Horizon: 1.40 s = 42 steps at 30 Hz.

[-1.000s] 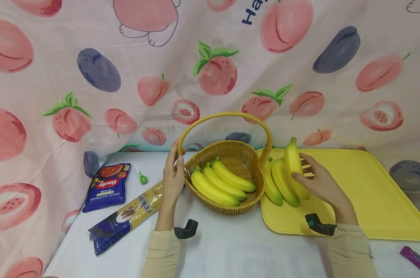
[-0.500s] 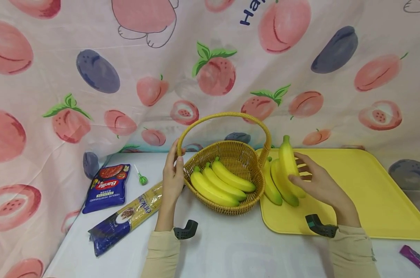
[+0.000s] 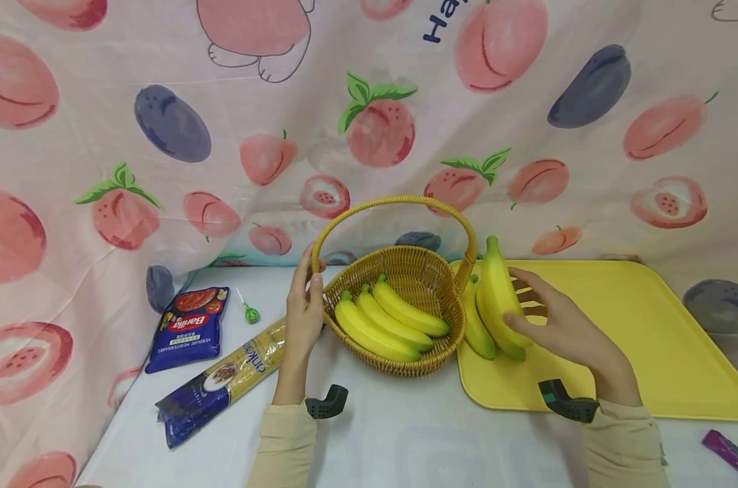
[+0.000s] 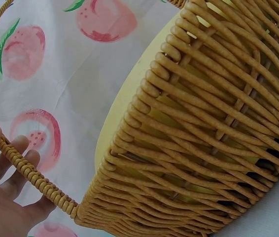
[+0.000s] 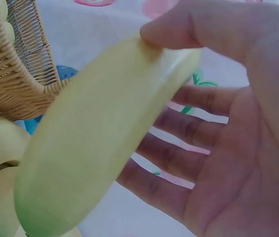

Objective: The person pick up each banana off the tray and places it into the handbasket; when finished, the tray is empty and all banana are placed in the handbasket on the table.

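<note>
A brown wicker basket [image 3: 414, 369] with a tall arched handle [image 3: 399, 200] holds several yellow bananas [image 3: 399, 322]. My left hand [image 3: 304, 312] grips the left foot of that handle; in the left wrist view its fingers curl round the woven cane [image 4: 36, 177]. Between thumb and fingers, my right hand [image 3: 558, 322] holds a banana [image 3: 498, 281] raised, stem up, over the left end of a yellow tray [image 3: 637, 339]. The right wrist view shows this banana [image 5: 90, 133] large, its green tip downward. Behind it, partly hidden, other bananas [image 3: 476, 332] lie on the tray by the basket.
Left of the basket lie a blue Barilla pouch [image 3: 192, 329], a green lollipop [image 3: 250, 313] and a long pasta packet [image 3: 222, 383], partly behind my left forearm. A purple wrapped snack [image 3: 731, 454] sits at the right front. A fruit-print cloth [image 3: 381, 102] hangs behind the table.
My right hand has shifted the held banana a little left, toward the basket, so it now overlaps the tray bananas more. My left hand stays on the handle.
</note>
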{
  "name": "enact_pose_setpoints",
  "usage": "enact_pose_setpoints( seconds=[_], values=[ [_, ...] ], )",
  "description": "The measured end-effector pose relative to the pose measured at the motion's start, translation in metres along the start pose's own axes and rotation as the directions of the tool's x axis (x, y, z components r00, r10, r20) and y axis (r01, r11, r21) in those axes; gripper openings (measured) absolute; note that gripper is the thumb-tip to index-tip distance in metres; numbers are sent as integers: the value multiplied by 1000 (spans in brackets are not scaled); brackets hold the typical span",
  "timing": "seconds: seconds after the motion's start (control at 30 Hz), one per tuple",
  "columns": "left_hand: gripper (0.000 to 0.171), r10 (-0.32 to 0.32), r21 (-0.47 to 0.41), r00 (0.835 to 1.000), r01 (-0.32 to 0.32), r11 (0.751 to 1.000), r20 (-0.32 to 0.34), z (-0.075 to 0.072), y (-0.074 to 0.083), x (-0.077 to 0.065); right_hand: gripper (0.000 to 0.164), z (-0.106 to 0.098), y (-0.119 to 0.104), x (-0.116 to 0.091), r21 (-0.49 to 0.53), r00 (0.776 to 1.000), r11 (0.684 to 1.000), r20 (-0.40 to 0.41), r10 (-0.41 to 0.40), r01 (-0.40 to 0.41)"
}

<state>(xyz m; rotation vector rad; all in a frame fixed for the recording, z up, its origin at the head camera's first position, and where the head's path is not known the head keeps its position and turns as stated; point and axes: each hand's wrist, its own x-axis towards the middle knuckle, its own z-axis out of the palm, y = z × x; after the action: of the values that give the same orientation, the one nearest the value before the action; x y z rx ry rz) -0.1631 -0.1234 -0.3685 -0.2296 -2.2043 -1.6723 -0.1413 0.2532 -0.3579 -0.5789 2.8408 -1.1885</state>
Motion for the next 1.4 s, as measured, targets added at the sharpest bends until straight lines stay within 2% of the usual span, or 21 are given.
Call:
enact_pose_setpoints(
  seconds=[0.23, 0.33, 0.67, 0.9, 1.07, 1.2, 1.27, 1.4],
  values=[
    [47, 27, -13, 999, -27, 1000, -26, 4, -31, 7, 70, 1, -7, -3, 23, 999, 999, 40, -32, 31],
    [47, 36, -2, 999, -36, 999, -34, 4, -35, 7, 70, 2, -8, -3, 20, 997, 998, 49, -56, 55],
    [46, 73, -20, 997, -74, 997, -40, 3, -36, 6, 66, 16, -5, 9, -23, 981, 984, 81, -176, 179],
    [47, 62, -21, 998, -62, 998, -30, 3, -35, 7, 65, 36, -17, 23, -15, 983, 987, 94, -156, 159],
    [47, 54, -15, 998, -54, 998, -18, 1, -15, 4, 63, 54, -25, 34, -14, 987, 990, 74, -140, 141],
    [48, 21, -1, 1000, -21, 1000, -4, 0, -2, 1, 63, 66, -30, 44, 11, 990, 992, 59, -129, 128],
    [48, 13, -9, 1000, -13, 1000, -3, 0, -3, 0, 65, 71, -31, 48, 18, 991, 993, 63, -120, 120],
    [48, 44, -22, 999, -44, 999, -15, 2, -23, 4, 66, 78, -37, 56, 7, 992, 996, 80, -94, 94]
  ],
)
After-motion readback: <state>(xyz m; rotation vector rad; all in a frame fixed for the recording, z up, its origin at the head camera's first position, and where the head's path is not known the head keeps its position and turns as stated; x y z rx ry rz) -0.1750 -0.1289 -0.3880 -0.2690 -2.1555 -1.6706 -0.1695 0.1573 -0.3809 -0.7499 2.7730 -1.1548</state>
